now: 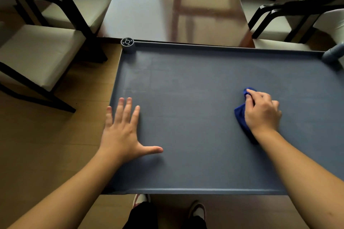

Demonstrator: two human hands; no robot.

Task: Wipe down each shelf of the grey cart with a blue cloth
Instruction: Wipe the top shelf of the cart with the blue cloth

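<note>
Head view shows your blue cloth (242,117) bunched soft and light under your right hand (262,113) on the right part of the grey cart's top shelf (195,98); your fingers (250,98) curl over it, and I judge a flat palm on the wad will stop it folding or skidding on the smooth tray. Your left hand (124,130) lies with fingers spread on the shelf's left edge, nothing else sits on the shelf, and the glossy worktop (167,5) and chairs (42,42) crowd the far side.
</note>
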